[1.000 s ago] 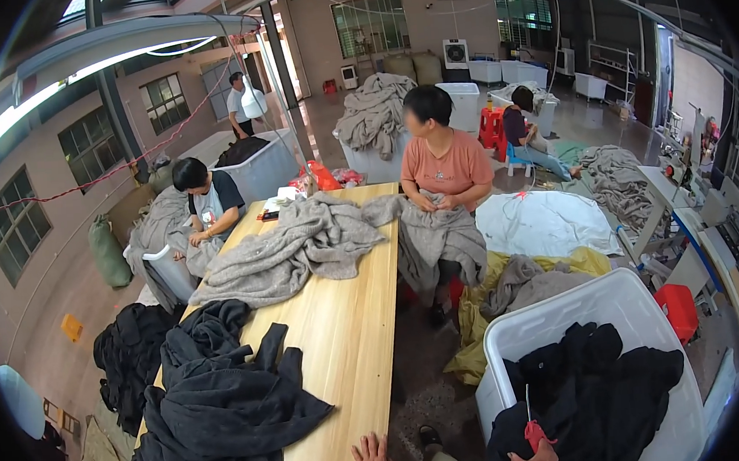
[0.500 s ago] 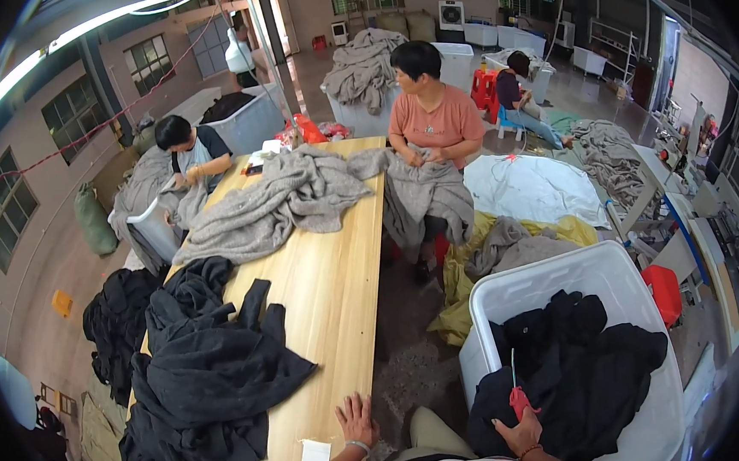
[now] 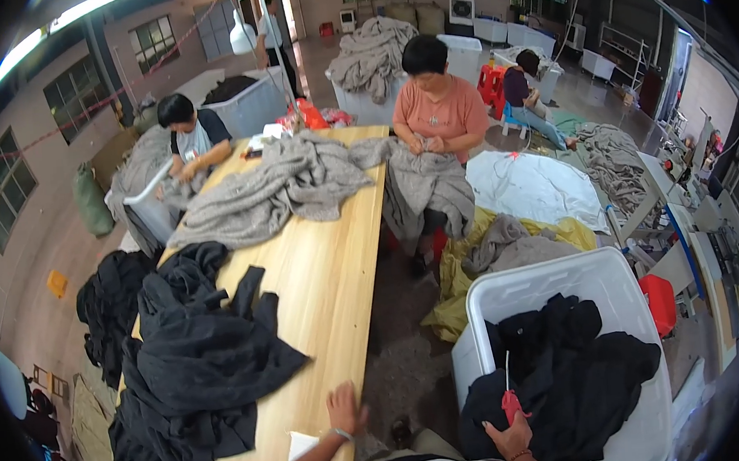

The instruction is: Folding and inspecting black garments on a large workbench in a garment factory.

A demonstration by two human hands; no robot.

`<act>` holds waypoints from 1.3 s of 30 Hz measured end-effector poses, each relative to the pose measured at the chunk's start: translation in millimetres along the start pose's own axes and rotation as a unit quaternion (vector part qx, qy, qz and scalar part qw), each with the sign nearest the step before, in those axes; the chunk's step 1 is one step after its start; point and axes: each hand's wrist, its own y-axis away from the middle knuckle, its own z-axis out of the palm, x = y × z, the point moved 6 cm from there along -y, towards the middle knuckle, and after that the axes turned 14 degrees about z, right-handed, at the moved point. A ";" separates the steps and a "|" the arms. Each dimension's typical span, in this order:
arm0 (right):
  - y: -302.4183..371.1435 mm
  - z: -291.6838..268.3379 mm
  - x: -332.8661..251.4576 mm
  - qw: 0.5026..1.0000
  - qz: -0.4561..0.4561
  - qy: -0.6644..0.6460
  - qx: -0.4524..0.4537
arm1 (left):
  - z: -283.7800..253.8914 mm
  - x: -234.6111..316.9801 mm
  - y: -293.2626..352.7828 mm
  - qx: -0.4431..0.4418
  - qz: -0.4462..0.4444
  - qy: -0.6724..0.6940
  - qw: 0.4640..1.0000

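Observation:
By the near right edge of the wooden table (image 3: 327, 298) is my left hand (image 3: 346, 408), slightly blurred, its fingers extended and holding nothing. My right hand (image 3: 512, 435) grips a tool with a red handle (image 3: 511, 404) and a thin, pale, upright shaft; its exact kind is unclear. That hand is over the near left part of a white plastic bin (image 3: 476, 326) holding black garments (image 3: 581, 378). Across the left side of the table spreads a heap of black clothing (image 3: 198, 358). A white piece of paper (image 3: 301, 445) lies beside my left forearm.
Grey knit cloth (image 3: 281, 185) covers the table's far end. A person in a salmon shirt (image 3: 442, 110) handles grey cloth there; another person (image 3: 196, 140) works at the far left. Yellow sheeting (image 3: 448, 315) lies beyond the bin, and a red container (image 3: 659, 304) stands to its right.
My left hand has shifted slightly left, its fingers less spread. My right hand still holds the red-handled tool. The person in the salmon shirt has turned their head down toward the cloth.

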 end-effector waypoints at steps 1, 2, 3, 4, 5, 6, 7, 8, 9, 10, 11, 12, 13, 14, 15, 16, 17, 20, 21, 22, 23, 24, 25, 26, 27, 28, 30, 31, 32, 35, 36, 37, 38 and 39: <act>-8.8 5.1 5.5 1.000 0.009 0.013 -0.003 | 2.1 -23.8 -37.5 -0.145 -0.106 0.103 0.978; -8.2 6.4 4.7 1.000 0.004 0.004 0.001 | -21.3 -52.9 -52.1 0.019 -0.130 0.219 0.967; -2.0 0.3 5.3 1.000 -0.002 -0.007 0.006 | -47.2 -78.2 -82.1 0.180 -0.080 0.181 0.963; 8.1 -3.5 6.8 1.000 0.001 0.000 -0.008 | -71.4 -127.0 -107.1 0.305 -0.187 0.148 0.922; 6.3 0.9 -10.1 0.999 -0.022 -0.018 -0.024 | -71.7 -228.0 -89.5 0.362 -0.328 0.480 0.728; -3.7 -3.1 -7.4 1.000 -0.003 -0.016 0.004 | -74.4 -201.0 -139.9 0.428 -0.367 0.575 0.593; -7.6 -7.1 -1.3 1.000 0.009 -0.017 0.019 | -94.5 -162.0 -175.3 0.487 -0.395 0.642 0.441; -7.3 -3.1 1.1 1.000 0.015 -0.006 -0.001 | -113.8 -168.0 -181.5 0.512 -0.368 0.633 0.450; -5.3 1.2 6.0 0.999 0.025 0.007 -0.020 | -126.3 -174.7 -186.6 0.532 -0.343 0.624 0.459; -6.4 5.0 3.5 1.000 0.016 0.012 -0.016 | -135.0 -195.1 -189.4 0.519 -0.307 0.623 0.498; -5.3 2.7 0.5 1.000 0.008 0.006 -0.012 | -137.9 -197.9 -193.0 0.513 -0.313 0.612 0.514; -4.9 -0.8 3.1 1.000 0.017 0.006 -0.013 | -135.0 -184.7 -203.2 0.513 -0.336 0.618 0.492; -5.9 -2.2 5.1 1.000 0.026 0.005 -0.015 | -132.3 -171.7 -212.7 0.513 -0.360 0.622 0.469; -5.0 -3.8 6.1 0.999 0.031 0.001 -0.011 | -131.8 -171.8 -210.6 0.511 -0.374 0.612 0.474; -4.4 -4.1 5.8 0.999 0.029 0.000 -0.015 | -131.0 -171.5 -210.9 0.495 -0.372 0.623 0.478; -3.7 -4.2 5.2 0.999 0.028 0.000 -0.020 | -124.9 -169.5 -211.9 0.498 -0.380 0.616 0.478; -1.0 -6.4 7.2 0.999 0.036 0.000 -0.016 | -120.3 -156.2 -213.8 0.498 -0.391 0.609 0.477; 6.1 -7.6 1.9 1.000 0.009 -0.027 -0.005 | -85.6 -151.6 -203.5 0.436 -0.410 0.659 0.455; 7.7 -5.9 0.9 1.000 0.003 -0.016 -0.005 | -70.0 -148.7 -202.3 0.395 -0.427 0.671 0.459; 9.7 -4.0 1.2 1.000 -0.002 -0.005 -0.005 | -51.6 -141.4 -194.3 0.361 -0.431 0.670 0.485; 6.8 -0.7 3.4 1.000 0.012 -0.002 -0.006 | -28.3 -123.7 -195.1 0.318 -0.439 0.668 0.511; 7.8 0.6 6.5 1.000 -0.006 -0.021 -0.003 | -7.1 -91.2 -204.2 0.243 -0.448 0.706 0.492; 7.6 2.1 9.3 0.999 -0.019 -0.039 -0.001 | 11.2 -59.8 -207.4 0.163 -0.459 0.736 0.469; 6.0 1.9 10.2 0.999 -0.023 -0.044 0.003 | 21.4 -13.0 -213.6 0.049 -0.468 0.772 0.427; 0.7 -0.5 1.3 0.998 -0.032 -0.050 -0.002 | 27.6 9.0 -212.9 -0.015 -0.431 0.777 0.458; -3.7 -8.2 -4.5 0.997 -0.022 -0.067 -0.014 | 7.4 72.4 -223.8 -0.027 -0.388 0.732 0.559; -9.7 -15.8 -9.6 0.993 0.026 -0.087 -0.077 | -3.9 133.4 -229.7 -0.128 -0.324 0.725 0.594; -11.2 -14.6 -7.4 0.993 0.008 -0.109 -0.046 | -0.6 146.6 -229.0 -0.168 -0.309 0.712 0.608; -14.3 -16.0 -5.2 0.991 0.043 -0.108 -0.069 | 3.2 162.7 -227.7 -0.205 -0.294 0.712 0.604; -7.8 -14.8 24.8 0.982 0.107 -0.134 -0.076 | 25.5 222.6 -222.6 -0.294 -0.224 0.705 0.605; -2.7 -17.4 34.7 0.979 0.109 -0.163 -0.063 | 41.1 239.3 -218.1 -0.319 -0.233 0.692 0.605; 8.1 -24.1 48.9 0.977 0.124 -0.163 -0.061 | 58.1 256.8 -213.9 -0.333 -0.237 0.688 0.600; 20.5 -39.8 51.9 0.973 0.120 -0.183 -0.077 | 75.1 269.7 -206.0 -0.364 -0.227 0.684 0.591; 31.3 -57.4 51.5 0.968 0.111 -0.203 -0.094 | 90.0 281.5 -198.0 -0.391 -0.216 0.679 0.583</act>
